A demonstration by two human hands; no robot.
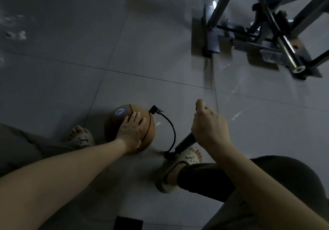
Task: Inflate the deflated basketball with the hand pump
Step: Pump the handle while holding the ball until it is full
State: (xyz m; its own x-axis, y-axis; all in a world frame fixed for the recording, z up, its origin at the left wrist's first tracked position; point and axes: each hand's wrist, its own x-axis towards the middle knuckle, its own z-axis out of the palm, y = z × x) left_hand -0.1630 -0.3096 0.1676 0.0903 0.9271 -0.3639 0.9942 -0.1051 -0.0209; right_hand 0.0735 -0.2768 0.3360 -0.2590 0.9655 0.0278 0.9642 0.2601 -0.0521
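the left hand (131, 132) lies flat on the basketball (114, 123), fingers (137, 117) straight and spread. the right hand (210, 126) has its fingers curled tight round the handle of the hand pump (185, 141). the barrel slants down below them to the floor (142, 60), and its hose (173, 132) arcs over to the ball.

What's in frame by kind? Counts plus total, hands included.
Basketball: 1
Hand pump: 1
Hands: 2 (left hand flat on the ball, right hand gripping the pump handle)
Sandals: 2 (left sandal, right sandal)
Metal frame: 1
Dark object cut off at the bottom edge: 1
Total: 8
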